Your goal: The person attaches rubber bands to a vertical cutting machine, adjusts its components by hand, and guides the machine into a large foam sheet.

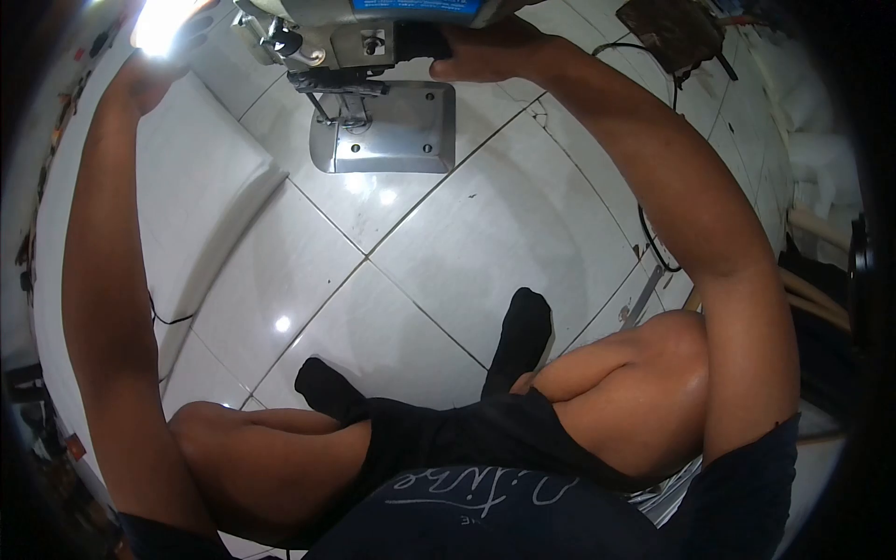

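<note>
A machine (373, 47) with a blue label and a flat metal base plate (392, 140) is at the top centre, over the tiled floor. My right hand (490, 49) is at its right side, the thumb and fingers closed around a dark part of it. Up at the top left, my left hand (163, 79) is beside a very bright lamp (168, 23). Glare and the frame's edge hide most of its fingers, so what it touches cannot be made out.
A white padded surface (201, 149) runs down the left under my left arm. My legs and black-socked feet (523, 331) are below. A dark object (672, 33) with a black cable lies at the upper right. A metal strip (642, 297) is near my right knee.
</note>
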`<state>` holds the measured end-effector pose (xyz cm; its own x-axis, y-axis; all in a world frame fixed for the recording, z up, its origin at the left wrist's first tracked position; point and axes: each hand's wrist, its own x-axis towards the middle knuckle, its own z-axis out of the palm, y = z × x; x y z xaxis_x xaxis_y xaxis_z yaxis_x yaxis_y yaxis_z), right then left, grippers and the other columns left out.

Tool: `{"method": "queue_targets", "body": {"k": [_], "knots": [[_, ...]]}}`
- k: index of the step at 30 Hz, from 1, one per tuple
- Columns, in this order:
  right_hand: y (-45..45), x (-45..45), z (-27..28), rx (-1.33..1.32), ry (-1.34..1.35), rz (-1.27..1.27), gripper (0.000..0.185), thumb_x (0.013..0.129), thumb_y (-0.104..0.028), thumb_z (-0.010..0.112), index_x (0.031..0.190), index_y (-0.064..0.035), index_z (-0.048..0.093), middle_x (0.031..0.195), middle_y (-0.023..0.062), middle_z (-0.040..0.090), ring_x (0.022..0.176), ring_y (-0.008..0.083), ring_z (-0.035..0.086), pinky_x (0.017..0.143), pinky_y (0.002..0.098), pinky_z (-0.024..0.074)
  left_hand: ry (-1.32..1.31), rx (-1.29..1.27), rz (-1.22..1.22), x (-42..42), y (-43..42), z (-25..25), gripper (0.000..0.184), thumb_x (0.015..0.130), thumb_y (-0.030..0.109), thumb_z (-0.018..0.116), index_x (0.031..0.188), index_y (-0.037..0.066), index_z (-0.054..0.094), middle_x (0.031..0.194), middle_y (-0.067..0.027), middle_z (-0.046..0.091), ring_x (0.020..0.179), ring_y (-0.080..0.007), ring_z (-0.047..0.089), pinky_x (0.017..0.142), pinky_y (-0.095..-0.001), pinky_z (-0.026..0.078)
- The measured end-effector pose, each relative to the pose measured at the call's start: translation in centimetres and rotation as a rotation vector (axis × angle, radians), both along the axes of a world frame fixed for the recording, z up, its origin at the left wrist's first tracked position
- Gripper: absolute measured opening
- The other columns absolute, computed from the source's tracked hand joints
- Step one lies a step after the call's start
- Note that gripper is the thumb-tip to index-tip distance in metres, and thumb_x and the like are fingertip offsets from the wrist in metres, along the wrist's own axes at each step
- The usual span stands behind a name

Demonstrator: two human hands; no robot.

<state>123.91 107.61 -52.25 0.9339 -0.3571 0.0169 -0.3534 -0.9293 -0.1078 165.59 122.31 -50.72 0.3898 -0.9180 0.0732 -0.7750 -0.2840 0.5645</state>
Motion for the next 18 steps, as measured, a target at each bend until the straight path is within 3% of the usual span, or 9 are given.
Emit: {"method": "queue_targets", "body": {"k": [7, 15, 18], "knots": [[0.4, 0.3, 0.9, 0.057, 0.116, -0.039, 0.061, 0.073, -0.036, 0.068, 0.120, 0.0030, 0.057, 0.117, 0.0261, 0.061, 0.118, 0.0374, 0.055, 0.101, 0.0432, 0.0427, 0.041, 0.030, 0.010, 0.3, 0.3, 0.0, 0.072, 0.093, 0.053, 0.049, 0.150, 0.015, 0.029, 0.154, -0.0113, 0.030, 0.142, -0.0311, 0.028, 0.114, -0.0558, 0.026], [1.0, -0.4, 0.9, 0.007, -0.020, -0.006, 0.064, 0.076, -0.036, 0.066, 0.125, 0.0028, 0.052, 0.122, 0.0276, 0.057, 0.119, 0.0400, 0.053, 0.101, 0.0446, 0.0432, 0.112, 0.097, 0.007, 1.3, 0.8, -0.1, 0.082, 0.087, 0.058, 0.055, 0.151, 0.016, 0.026, 0.154, -0.0131, 0.029, 0.142, -0.0321, 0.029, 0.114, -0.0567, 0.024], [0.4, 0.4, 0.8, 0.064, 0.076, 0.007, 0.066, 0.077, -0.037, 0.067, 0.127, 0.0023, 0.051, 0.126, 0.0277, 0.055, 0.122, 0.0398, 0.050, 0.103, 0.0438, 0.0416, 0.134, 0.149, -0.018, 2.1, 0.7, -0.2, 0.086, 0.084, 0.060, 0.057, 0.151, 0.016, 0.025, 0.154, -0.0138, 0.029, 0.142, -0.0325, 0.029, 0.113, -0.0571, 0.023]]}}
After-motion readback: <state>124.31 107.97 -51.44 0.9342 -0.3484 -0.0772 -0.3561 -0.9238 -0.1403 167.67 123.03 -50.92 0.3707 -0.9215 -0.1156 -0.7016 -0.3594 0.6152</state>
